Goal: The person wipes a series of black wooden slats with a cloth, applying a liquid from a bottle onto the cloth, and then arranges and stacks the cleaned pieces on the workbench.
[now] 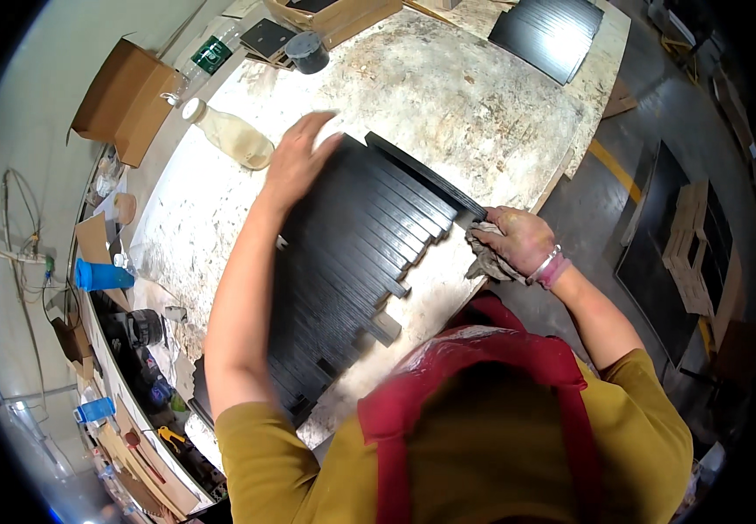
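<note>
Black slats (352, 236) lie side by side on the worktable, their near ends uneven. One black strip (426, 177) stands apart at the right of the row, tilted up on its edge. My left hand (295, 162) is over the far end of the slats, thumb and fingers apart and slightly blurred, with nothing in it. My right hand (522, 240) is closed on a crumpled grey rag (491, 258) at the near end of the separate strip. Its fingertips seem to touch that strip, but whether they also grip it is hidden.
Beyond my left hand stands a capped bottle of cloudy liquid (230, 135). A dark round container (307, 52) and an open cardboard box (343, 17) sit at the far edge. More black slats (548, 35) lie at the far right corner. Dark panels (657, 253) rest on the floor at right.
</note>
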